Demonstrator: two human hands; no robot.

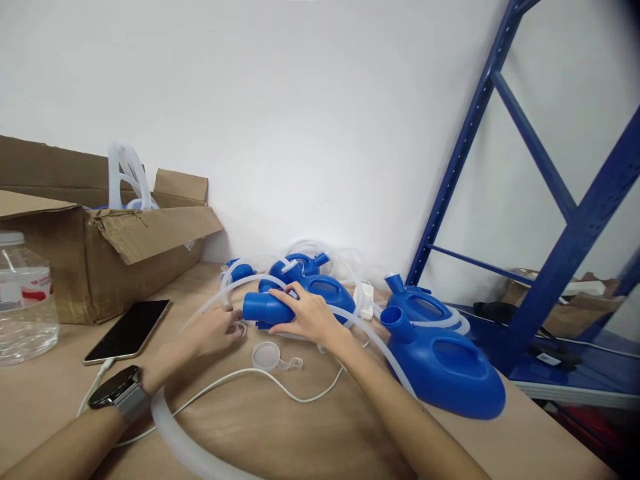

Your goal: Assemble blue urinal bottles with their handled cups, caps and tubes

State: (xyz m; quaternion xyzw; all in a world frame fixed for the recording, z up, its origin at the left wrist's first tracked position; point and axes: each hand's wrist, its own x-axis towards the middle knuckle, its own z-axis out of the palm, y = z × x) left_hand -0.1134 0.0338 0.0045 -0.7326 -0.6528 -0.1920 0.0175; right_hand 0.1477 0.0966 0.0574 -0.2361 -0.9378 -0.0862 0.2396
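- Blue plastic bottle (265, 308): above the mid-worktop (300, 427), mouth toward the left hand (215, 330); body largely hidden.
- Right hand (313, 317): fingers clamped on the bottle's neck end, thumb below.
- Left hand: blurred, just beside the mouth; fingers curled, grip cannot be determined.
- Water bottle (27, 327): red-and-white label (25, 287); characters not legible.
- Smartphone (129, 331) and smartwatch (116, 388): displays dark.
- Rear edge: worktop meets the white wall (300, 120); further blue bottles with translucent tubes stand along it.
- Right edge: slants away beside the large handled bottle (445, 383); the blue metal rack (469, 133) stands beyond.
- Left side: open cardboard carton (135, 283) limits room.
- Open room: front centre, between the forearms; crossed by the white cable (250, 370), with the corrugated hose (185, 445) at its left and the translucent cap (267, 356) at its rear.
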